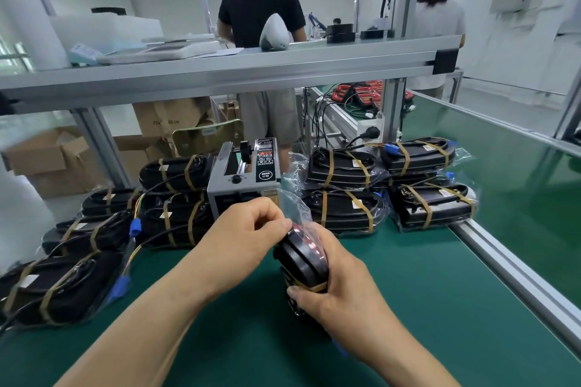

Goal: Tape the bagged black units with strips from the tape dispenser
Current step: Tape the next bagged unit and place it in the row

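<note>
Head view, down toward tape dispenser (243,179)

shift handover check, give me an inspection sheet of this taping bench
surface: green mat
job's things: tape dispenser at centre; taped units stacked either side; one black unit in a bag, in hand
clutter: cardboard boxes behind bench
fingers: left hand pinches the bag; right hand grips the black unit
cables: leads with blue plugs in left stack
surroundings: shelf overhead; two people beyond, backs turned

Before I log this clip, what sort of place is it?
Most likely a factory packing line: a green workbench with aluminium framing, an automatic tape dispenser, and stacks of taped, bagged black units beside it.
</note>
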A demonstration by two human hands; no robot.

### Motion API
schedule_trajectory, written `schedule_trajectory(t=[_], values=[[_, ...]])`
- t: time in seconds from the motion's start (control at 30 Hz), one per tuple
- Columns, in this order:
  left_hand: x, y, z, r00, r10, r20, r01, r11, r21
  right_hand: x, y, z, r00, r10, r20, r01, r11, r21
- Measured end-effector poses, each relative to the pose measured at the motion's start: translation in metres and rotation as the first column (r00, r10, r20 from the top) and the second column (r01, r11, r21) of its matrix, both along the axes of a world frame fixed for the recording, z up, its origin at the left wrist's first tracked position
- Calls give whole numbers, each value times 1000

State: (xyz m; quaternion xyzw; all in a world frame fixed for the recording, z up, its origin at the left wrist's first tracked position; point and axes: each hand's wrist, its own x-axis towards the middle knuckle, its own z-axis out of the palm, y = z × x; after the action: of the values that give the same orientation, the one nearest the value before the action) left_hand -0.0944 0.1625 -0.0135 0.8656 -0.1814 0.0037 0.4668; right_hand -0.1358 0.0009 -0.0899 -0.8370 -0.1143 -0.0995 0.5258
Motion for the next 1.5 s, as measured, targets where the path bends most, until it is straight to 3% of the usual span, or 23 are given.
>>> schedule_trajectory(t=[1.2, 1.33, 1.5], values=[[-7, 4, -14, 978, 161, 135, -177, 978, 111, -3, 3, -2, 1000, -20, -20, 19, 999, -48], [-8, 5, -18, 974, 162, 159, -177, 980, 91, -2, 2, -1, 1000, -24, -18, 23, 998, -56], [-2, 6, -18, 991, 124, 40, -123, 992, -27, -2, 2, 0, 999, -36, -28, 34, 998, -58]])
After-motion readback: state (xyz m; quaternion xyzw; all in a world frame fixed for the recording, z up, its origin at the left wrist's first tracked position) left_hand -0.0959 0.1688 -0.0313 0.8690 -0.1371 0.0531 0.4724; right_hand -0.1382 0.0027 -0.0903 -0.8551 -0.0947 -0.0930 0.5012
